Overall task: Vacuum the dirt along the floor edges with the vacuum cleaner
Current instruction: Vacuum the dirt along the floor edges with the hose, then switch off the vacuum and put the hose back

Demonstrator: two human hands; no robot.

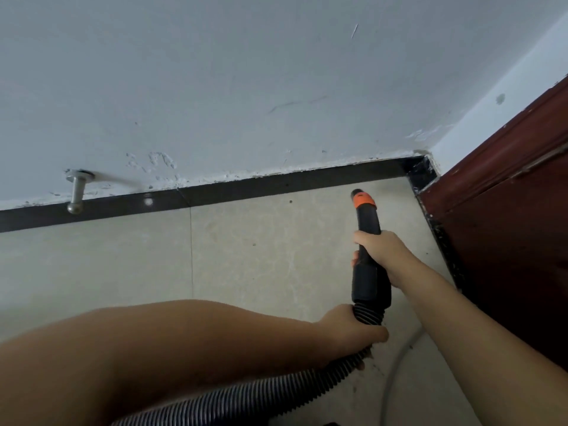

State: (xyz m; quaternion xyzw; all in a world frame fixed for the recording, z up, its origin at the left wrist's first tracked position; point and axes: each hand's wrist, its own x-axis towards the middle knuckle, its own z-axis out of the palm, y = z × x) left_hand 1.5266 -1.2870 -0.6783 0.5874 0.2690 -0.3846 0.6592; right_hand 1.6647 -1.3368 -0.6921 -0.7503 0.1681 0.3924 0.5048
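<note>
Working largest to smallest, we start with the floor [246, 256], pale tile with open room to the left and near side; the far edge is the dark skirting [246, 187] under the wall [246, 72], and the right edge runs along the red-brown door [507, 226], the two meeting in a corner [421, 173] at far right; there we have the least room. We judge the hose [276, 392], trailing near and left, could kink or tug the aim off if our left arm drags it; a pale cord [396, 364] on the floor just beside it could be caught. The nozzle [364, 216], its orange collar [362, 202] near the tip, points at that corner but seems short of the skirting; pushing fast could knock it into door or skirting. A metal doorstop [76, 192] juts out far left, a snag if we sweep that way. Our right hand [381, 253] has fingers wrapped round the nozzle; our left hand [350, 330] has fingers curled round the hose just below it. Dark specks [290, 202] dot the tile near the skirting.
</note>
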